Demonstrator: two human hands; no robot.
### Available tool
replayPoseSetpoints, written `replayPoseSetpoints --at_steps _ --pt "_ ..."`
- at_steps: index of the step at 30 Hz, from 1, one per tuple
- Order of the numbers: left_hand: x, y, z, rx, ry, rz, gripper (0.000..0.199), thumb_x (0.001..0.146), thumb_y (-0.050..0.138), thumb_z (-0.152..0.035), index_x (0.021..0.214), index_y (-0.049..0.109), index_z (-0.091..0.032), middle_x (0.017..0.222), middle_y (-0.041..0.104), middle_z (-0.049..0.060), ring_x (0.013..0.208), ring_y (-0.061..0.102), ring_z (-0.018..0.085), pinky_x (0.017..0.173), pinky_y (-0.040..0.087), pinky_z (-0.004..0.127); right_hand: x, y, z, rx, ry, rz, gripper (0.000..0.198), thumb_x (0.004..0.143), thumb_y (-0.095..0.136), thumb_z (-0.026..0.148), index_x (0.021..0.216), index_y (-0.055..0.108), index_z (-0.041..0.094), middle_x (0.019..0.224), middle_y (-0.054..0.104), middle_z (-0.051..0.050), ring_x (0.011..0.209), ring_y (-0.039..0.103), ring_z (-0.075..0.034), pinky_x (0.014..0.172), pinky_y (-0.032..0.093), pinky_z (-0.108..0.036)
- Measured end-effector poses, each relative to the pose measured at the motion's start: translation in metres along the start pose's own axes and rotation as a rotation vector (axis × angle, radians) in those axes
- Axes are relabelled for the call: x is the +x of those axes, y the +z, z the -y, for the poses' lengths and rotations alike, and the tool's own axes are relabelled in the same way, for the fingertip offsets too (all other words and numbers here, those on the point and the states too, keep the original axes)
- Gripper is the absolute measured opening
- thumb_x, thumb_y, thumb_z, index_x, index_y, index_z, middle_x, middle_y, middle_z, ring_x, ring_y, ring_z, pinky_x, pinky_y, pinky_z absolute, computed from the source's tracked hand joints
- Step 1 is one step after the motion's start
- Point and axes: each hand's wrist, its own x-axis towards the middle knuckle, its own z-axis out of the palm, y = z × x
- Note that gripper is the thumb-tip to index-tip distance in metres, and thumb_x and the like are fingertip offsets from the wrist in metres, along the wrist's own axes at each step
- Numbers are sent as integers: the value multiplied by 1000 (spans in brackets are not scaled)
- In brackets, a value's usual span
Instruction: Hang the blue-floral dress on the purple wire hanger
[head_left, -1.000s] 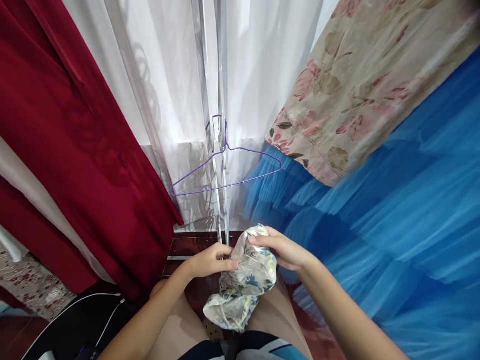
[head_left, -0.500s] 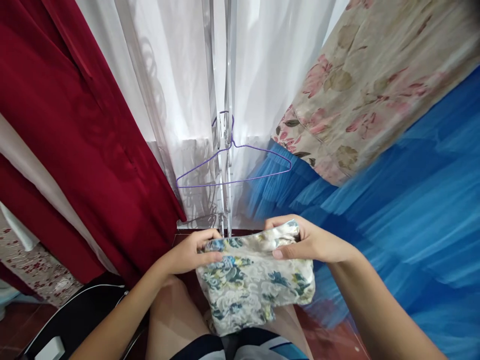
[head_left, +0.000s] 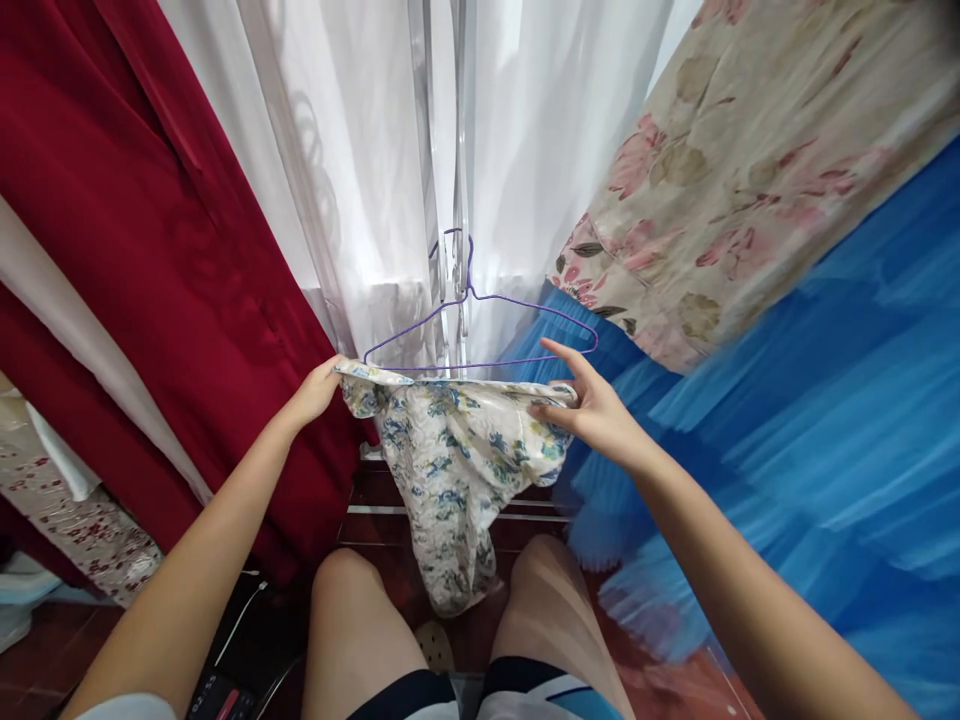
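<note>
Now we have the floral-print garment (head_left: 442, 455) drawn out wide between both hands, where half a second ago it was folded over, held lower and closer to our lap. Our left hand (head_left: 313, 393) pinches one end of its upper edge; our right hand (head_left: 598, 412) grips near the other end, thumb in front, with the index finger raised off the cloth. So the edge runs nearly straight, while the rest hangs down crumpled between our knees (head_left: 346, 580), above the dark red floor (head_left: 379, 530).

The purple wire hanger (head_left: 525, 302) hangs bare on the silver rack (head_left: 461, 200). The garment has come up to just below its bottom bar in our view; we cannot tell whether they touch. As we judge it, the stretch has settled which edge is the top and left the cloth level, though the lower part remains unsmoothed.
</note>
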Motion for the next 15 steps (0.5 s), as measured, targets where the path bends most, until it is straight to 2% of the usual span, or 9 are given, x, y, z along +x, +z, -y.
replayPoseSetpoints --at_steps 2,4,7,9,11,15 --pt "15 12 -6 -318 -58 -51 18 85 57 -31 94 63 -16 105 68 6 100 60 21 96 44 33 7 1 -6 11 -36 -56 103 66 75 15 155 25 24 66 56 7 53 46 -12 48 37 -23" --pt "25 23 -13 -527 -105 -75 14 83 59 -28 91 60 -16 91 66 3 86 60 16 84 47 27 15 -5 -14 -23 -58 -113 107 64 73 14 156 20 23 66 57 7 51 46 -12 49 37 -24" --pt "29 31 -27 -621 -131 -11 17 78 64 -25 92 57 -17 74 59 -1 66 56 12 64 46 21 32 -28 -28 -190 -95 -219 108 64 70 15 158 16 19 64 57 8 51 46 -13 51 37 -25" --pt "28 34 -37 -707 -170 67 25 73 68 -22 95 57 -18 72 59 -2 60 55 11 57 44 20 45 -48 -37 -304 -128 -245 108 66 70 17 158 14 16 63 57 7 53 46 -13 53 36 -25" --pt "25 36 -47 -796 -218 106 32 68 72 -18 96 57 -18 73 63 -1 59 58 12 55 45 20 58 -67 -42 -357 -143 -189 102 70 70 23 157 19 13 61 54 7 52 43 -12 52 34 -26" --pt "22 42 -57 -858 -291 59 36 64 73 -15 99 62 -15 71 67 1 56 61 14 52 46 21 83 -88 -42 -432 -91 -8 75 76 68 39 142 51 7 57 52 6 50 35 -10 52 29 -26"
